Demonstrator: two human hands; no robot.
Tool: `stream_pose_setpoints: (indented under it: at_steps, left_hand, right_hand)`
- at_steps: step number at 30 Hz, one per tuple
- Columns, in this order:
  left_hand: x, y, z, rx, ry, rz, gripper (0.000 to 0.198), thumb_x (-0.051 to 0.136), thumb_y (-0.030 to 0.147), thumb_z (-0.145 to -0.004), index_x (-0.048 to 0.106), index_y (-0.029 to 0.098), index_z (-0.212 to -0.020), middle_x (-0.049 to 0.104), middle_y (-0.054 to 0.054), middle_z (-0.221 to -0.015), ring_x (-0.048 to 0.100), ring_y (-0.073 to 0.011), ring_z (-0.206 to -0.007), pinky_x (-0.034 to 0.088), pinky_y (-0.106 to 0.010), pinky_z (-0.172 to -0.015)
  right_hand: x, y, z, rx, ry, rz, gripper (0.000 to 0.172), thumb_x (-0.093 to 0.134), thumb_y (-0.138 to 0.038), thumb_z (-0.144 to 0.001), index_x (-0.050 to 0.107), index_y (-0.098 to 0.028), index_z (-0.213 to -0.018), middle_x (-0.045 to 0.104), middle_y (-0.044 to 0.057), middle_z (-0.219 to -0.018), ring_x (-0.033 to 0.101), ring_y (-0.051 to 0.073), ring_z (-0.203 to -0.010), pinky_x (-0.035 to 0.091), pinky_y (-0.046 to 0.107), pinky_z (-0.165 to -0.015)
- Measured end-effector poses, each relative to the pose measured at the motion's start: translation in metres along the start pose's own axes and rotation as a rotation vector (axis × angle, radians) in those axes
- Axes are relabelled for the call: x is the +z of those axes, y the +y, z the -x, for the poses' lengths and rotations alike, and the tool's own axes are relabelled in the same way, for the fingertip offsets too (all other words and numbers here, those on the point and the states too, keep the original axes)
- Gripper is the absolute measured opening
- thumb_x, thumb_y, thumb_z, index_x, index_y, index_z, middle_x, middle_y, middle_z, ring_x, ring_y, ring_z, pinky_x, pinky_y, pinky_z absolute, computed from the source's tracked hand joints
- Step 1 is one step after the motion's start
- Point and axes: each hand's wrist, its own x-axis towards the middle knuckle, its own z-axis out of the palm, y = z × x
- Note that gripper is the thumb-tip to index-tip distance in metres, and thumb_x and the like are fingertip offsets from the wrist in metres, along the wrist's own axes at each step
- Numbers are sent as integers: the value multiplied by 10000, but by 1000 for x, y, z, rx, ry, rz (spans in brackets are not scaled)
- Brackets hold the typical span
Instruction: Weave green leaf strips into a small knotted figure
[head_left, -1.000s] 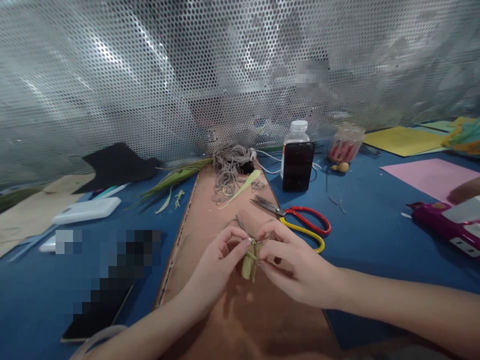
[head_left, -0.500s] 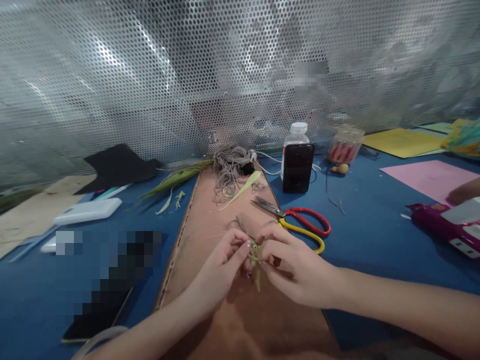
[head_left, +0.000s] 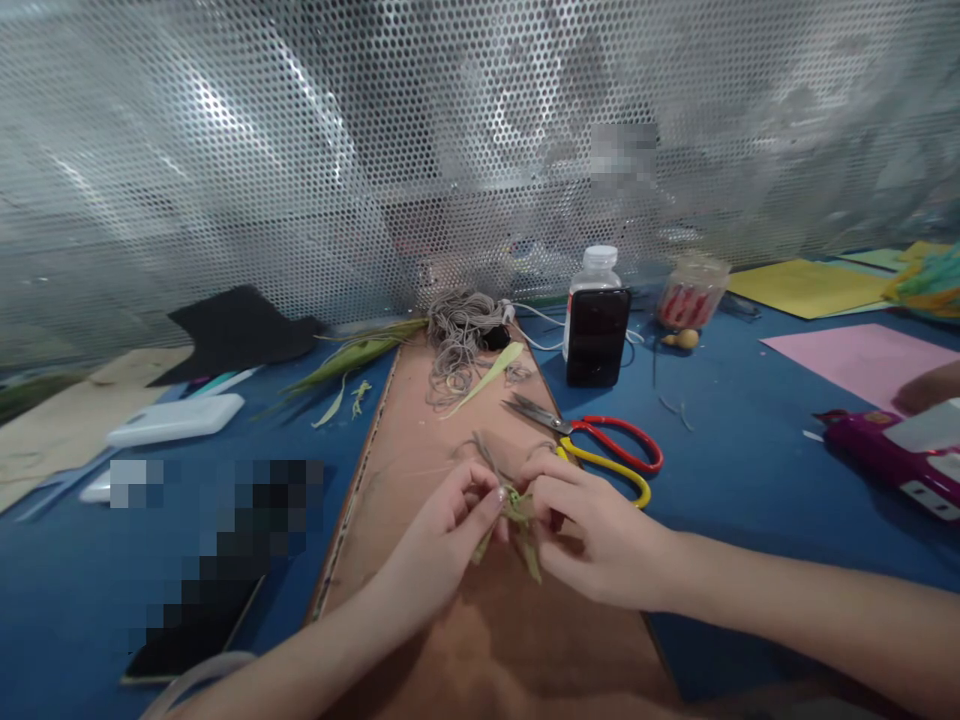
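Between my two hands is a small knotted piece of green leaf strip, with loose ends hanging below the fingertips. My left hand pinches its left side between thumb and fingers. The fingers of my right hand are curled in on its right side, their tips partly hidden. A thin grey cord runs up from the knot and lies on the brown cardboard beneath. Just beyond my right hand lie scissors with one red and one yellow handle, blades pointing away to the left.
Tangled grey cord and a pale leaf strip lie at the cardboard's far end. A black phone leans on a bottle. Green leaves lie left. Another person's hand is near a purple tool at right.
The hanging leaf end has swung right, and another end now shows below my left fingertips. My right hand has shifted slightly; both hands keep hold of the piece.
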Motion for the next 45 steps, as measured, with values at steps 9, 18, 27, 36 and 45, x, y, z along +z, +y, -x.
stream_pose_setpoints:
  at_steps: [9,18,27,36,45]
  left_hand:
    - [0,6,0,-44,37,18,150,521,303,-807,472,180,-736,524,37,-575,484,-112,-574,357,-224,-572]
    - [0,7,0,-48,36,62,136,540,272,-805,494,171,-727,508,50,-568,457,-86,-558,333,-201,-551]
    - [-1,7,0,-42,61,57,136,557,249,-785,501,167,-693,506,47,-583,465,-88,-562,343,-202,-547]
    - [0,4,0,-33,33,55,149,541,263,-801,500,159,-703,504,56,-562,457,-70,-539,348,-180,-535]
    - [-2,7,-1,25,74,-11,138,527,251,-809,488,167,-707,532,46,-561,519,-94,-576,394,-217,-598]
  right_hand:
    - [0,-1,0,1,57,-43,216,476,-43,-659,325,-196,-643,442,62,-885,434,134,-698,385,244,-580]
    - [3,0,2,46,63,-72,246,468,-3,-612,326,-197,-665,416,61,-906,443,134,-710,395,248,-600]
    - [5,1,3,-90,20,53,360,499,-9,-614,482,-173,-934,416,90,-1020,457,178,-913,430,297,-763]
    - [12,5,7,-146,124,273,126,490,-107,-766,581,-179,-812,468,83,-988,486,113,-688,426,235,-585]
    - [7,3,2,-2,167,-48,90,442,-96,-805,446,-184,-784,489,40,-804,470,145,-743,414,281,-669]
